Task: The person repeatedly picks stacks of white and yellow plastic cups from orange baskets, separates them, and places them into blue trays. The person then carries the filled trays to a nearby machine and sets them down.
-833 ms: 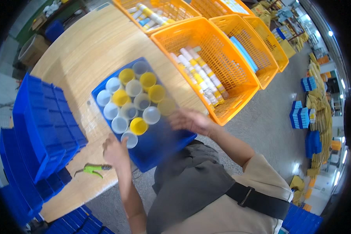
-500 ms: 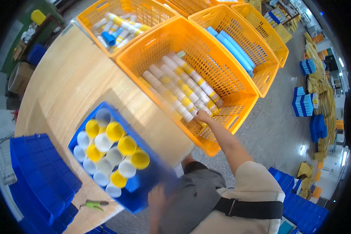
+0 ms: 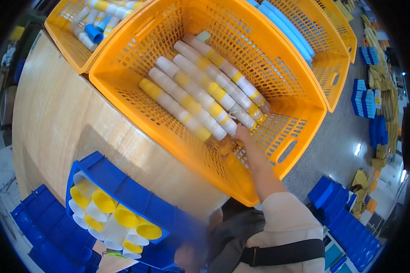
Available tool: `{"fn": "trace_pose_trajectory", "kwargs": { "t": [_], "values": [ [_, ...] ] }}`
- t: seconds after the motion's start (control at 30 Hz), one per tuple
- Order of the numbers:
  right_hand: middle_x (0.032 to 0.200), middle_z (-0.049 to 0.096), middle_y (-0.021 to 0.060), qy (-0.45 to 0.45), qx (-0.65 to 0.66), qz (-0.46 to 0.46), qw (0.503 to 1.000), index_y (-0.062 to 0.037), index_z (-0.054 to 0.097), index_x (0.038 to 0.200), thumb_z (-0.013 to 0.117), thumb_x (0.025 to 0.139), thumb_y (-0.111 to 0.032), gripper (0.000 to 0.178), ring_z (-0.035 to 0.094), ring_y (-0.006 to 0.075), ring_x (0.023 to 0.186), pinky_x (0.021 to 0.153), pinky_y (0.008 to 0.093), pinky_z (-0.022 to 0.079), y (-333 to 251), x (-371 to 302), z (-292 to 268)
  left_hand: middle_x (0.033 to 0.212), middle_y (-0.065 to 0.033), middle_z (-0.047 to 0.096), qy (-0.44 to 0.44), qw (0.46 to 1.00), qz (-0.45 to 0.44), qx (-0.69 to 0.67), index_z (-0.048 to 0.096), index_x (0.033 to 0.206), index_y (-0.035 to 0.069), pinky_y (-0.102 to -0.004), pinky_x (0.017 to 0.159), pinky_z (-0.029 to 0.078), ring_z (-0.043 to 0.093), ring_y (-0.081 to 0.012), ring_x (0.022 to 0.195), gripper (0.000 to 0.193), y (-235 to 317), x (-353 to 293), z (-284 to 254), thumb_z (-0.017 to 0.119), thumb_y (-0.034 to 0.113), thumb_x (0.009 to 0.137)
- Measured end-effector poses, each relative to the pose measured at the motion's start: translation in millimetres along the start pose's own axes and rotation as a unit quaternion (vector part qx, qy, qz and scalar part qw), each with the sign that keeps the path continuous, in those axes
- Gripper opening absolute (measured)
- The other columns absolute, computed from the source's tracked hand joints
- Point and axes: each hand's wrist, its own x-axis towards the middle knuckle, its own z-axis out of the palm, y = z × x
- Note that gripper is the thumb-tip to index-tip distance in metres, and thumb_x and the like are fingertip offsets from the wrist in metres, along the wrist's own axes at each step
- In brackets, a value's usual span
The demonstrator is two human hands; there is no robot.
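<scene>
Inside the large orange basket (image 3: 300,98) lie several long rows of white and yellow cylinders (image 3: 198,95), side by side. My right hand (image 3: 243,133) reaches in and is closed at the near end of one row; its fingertips are partly hidden. On the table's near side, a blue box (image 3: 141,191) stands tilted, packed with white and yellow cylinders (image 3: 125,216) whose round open ends show. My left hand (image 3: 187,255), smeared by motion, is low beside the box's near end. Its fingers cannot be made out.
A wooden table (image 3: 77,104) borders the basket. A second basket (image 3: 70,52) holds loose cylinders and a blue one; another (image 3: 325,68) holds long light-blue rolls. Stacked blue boxes (image 3: 50,223) stand at lower left, and more (image 3: 346,223) at lower right. A green-handled tool (image 3: 114,253) is partly hidden.
The blue box has tipped, so its long side wall now shows. My view has shifted and the baskets look larger. My right hand stays at the near end of the rows.
</scene>
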Motion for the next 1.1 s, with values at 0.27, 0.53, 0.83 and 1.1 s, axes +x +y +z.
{"fn": "trace_pose_trajectory", "kwargs": {
  "t": [0.27, 0.53, 0.83, 1.1],
  "values": [
    [0.111, 0.07, 0.0103, -0.266, 0.226, -0.127, 0.928, -0.007, 0.06, 0.128, 0.083, 0.071, -0.034, 0.067, 0.066, 0.0209, 0.101, 0.088, 0.0348, 0.053, -35.2, -117.8, -170.2, 0.093, -0.009, 0.07, 0.02, 1.0, 0.005, 0.001, 0.068, 0.096, 0.007, -0.0385, 0.07, 0.052, 0.067, -0.0294, 0.082, 0.042, 6.4, 8.3, -6.5, 0.082, 0.036, 0.069],
    [0.117, 0.067, 0.0146, 0.065, 0.243, -0.298, 0.921, -0.0021, 0.057, 0.13, 0.083, 0.064, -0.028, 0.075, 0.064, 0.0258, 0.107, 0.095, 0.0365, 0.049, -35.8, -367.4, -199.0, 0.099, -0.0132, 0.07, 0.083, 0.99, -0.002, -0.118, 0.066, 0.108, 0.005, -0.0431, 0.078, 0.052, 0.066, -0.0352, 0.09, 0.041, 34.0, 24.7, -28.4, 0.081, 0.031, 0.079],
    [0.114, 0.067, 0.0169, 0.124, 0.257, -0.342, 0.895, -0.0032, 0.057, 0.127, 0.085, 0.064, -0.031, 0.075, 0.065, 0.0302, 0.108, 0.095, 0.0404, 0.05, 25.8, -512.3, -74.0, 0.126, -0.0201, 0.061, 0.251, 0.932, 0.103, -0.239, 0.06, 0.123, -0.001, -0.0454, 0.101, 0.045, 0.057, -0.0386, 0.118, 0.042, 14.9, -60.8, -36.1, 0.071, 0.018, 0.088],
    [0.106, 0.069, 0.0156, 0.056, 0.255, -0.253, 0.931, -0.0026, 0.063, 0.115, 0.084, 0.063, -0.031, 0.063, 0.067, 0.0302, 0.099, 0.09, 0.0404, 0.052, 81.7, -529.7, 6.1, 0.121, -0.0197, 0.063, 0.303, 0.907, 0.146, -0.253, 0.063, 0.118, 0.0, -0.0449, 0.098, 0.048, 0.06, -0.038, 0.113, 0.033, 7.7, -124.8, -36.5, 0.069, 0.015, 0.089]
  ]
}}
